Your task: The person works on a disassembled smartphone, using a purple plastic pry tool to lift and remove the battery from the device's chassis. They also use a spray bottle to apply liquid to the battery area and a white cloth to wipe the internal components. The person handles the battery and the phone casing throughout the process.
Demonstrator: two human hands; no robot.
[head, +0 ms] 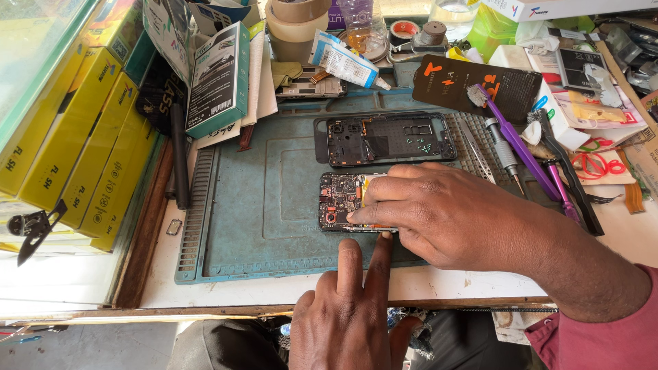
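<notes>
— Head view: right hand (445,216) fingers pinched on the opened phone (343,202), mid blue mat (274,171); left hand (349,308) fingertips extended, pressing its lower edge.

— Looks light, rigid, fragile with bare circuitry; best held by frame edges. Beyond: removed back cover (384,139), purple brush (514,140), screwdriver (504,152).
</notes>
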